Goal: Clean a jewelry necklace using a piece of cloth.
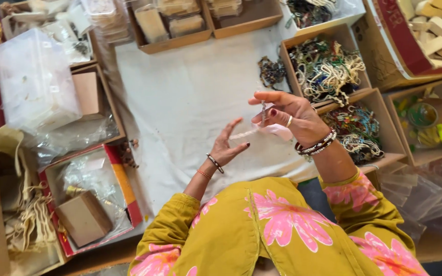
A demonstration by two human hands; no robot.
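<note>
the right hand [287, 115] pinches a thin bracelet [263, 111] in a narrow grip above the white cloth [180, 97], perhaps to keep it hanging free. the left hand [227, 145], fingers spread and holding nothing, touches a pale strip [244, 134] just below.

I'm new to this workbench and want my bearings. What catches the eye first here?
At centre, over the white cloth, the right hand pinches a small beaded piece while the left hand touches a thin pale strip. At right, cardboard boxes of tangled colourful bead strings stand out.
</note>
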